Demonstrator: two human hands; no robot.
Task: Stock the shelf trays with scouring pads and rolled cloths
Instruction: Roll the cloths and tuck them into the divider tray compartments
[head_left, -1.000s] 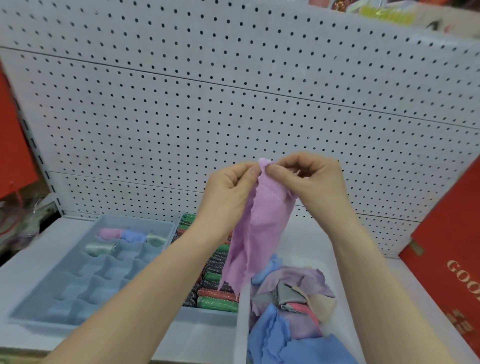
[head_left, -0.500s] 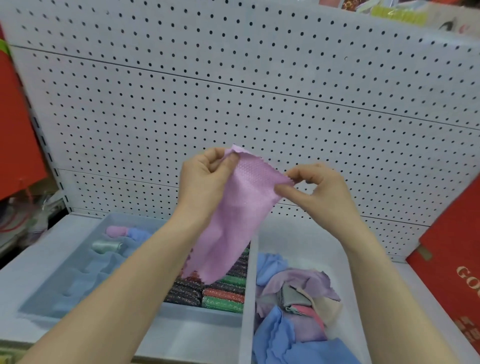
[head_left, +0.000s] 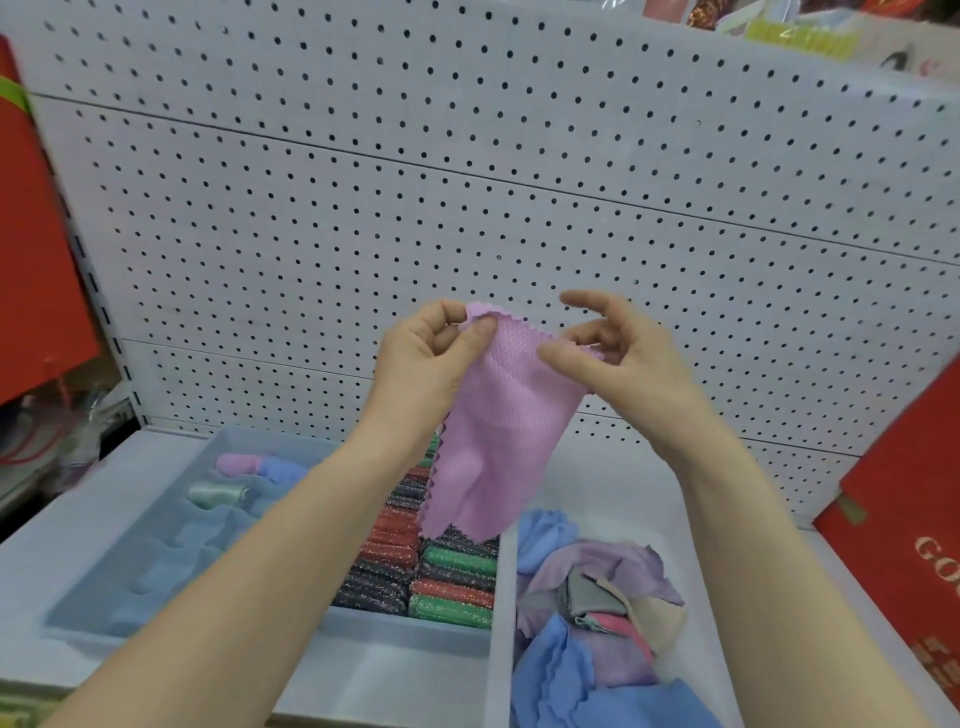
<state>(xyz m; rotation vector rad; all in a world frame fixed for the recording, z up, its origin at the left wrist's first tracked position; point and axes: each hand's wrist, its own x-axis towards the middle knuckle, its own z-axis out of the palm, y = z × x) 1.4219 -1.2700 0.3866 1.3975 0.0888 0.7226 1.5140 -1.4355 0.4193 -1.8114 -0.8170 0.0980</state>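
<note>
A pink cloth (head_left: 496, 441) with zigzag edges hangs spread in the air above the trays. My left hand (head_left: 431, 358) pinches its upper left corner and my right hand (head_left: 608, 358) pinches its upper right edge. Below at the left, a pale blue divided tray (head_left: 130, 561) holds three rolled cloths (head_left: 260, 467) in its far cells. A middle tray holds rows of glittery scouring pads (head_left: 447, 577) in red, green and dark colours. The white bin (head_left: 501, 623) at the right holds a loose pile of cloths (head_left: 597, 613).
A white pegboard wall (head_left: 467, 182) rises behind the shelf. Red boxes stand at the far left (head_left: 36, 249) and at the right (head_left: 904, 519) of the shelf. The white shelf surface (head_left: 47, 519) runs under the trays.
My hands have drawn apart along the cloth's top edge, so the pink cloth went from a narrow hanging strip to a spread sheet. The view has shifted slightly.
</note>
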